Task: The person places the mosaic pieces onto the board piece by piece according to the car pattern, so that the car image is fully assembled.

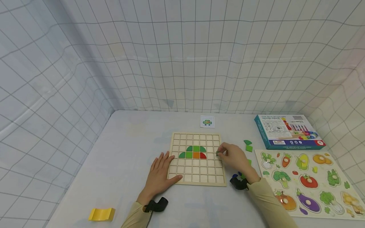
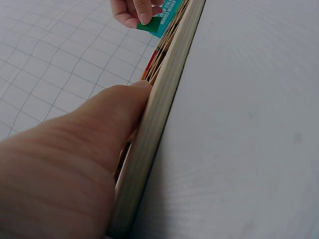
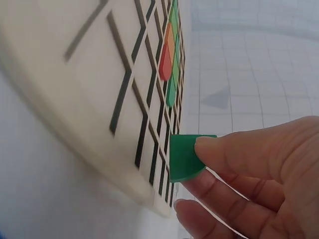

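Centrally in the head view: pale wooden grid board, flat on a smooth grey-white table, shallow square cells divided by thin raised ribs. Filling a few cells near its middle: glossy flat tiles, three green ones curved into a dome above, then a green quarter-round, green square, orange square and red quarter-round below.

Right hand at the board's right edge, thumb and fingertips closed in a pinch on a small green tile, flat and smooth, one corner rounded, hovering just beside the rim of the outer cells. Left hand lying flat on the board's lower left corner, fingers straight and slightly spread, pressing the light plywood edge; seen from the left wrist, thumb laid against the board's banded side.

Right of the board: two loose green tiles, one leaf-shaped, one square. Upper right: teal cardboard box with printed lid. Lower right: wooden vegetable puzzle, painted pieces with small white knobs. Above the board: small square pattern card. Lower left: yellow wavy block. All around: quilted white fabric walls with a grey grid.
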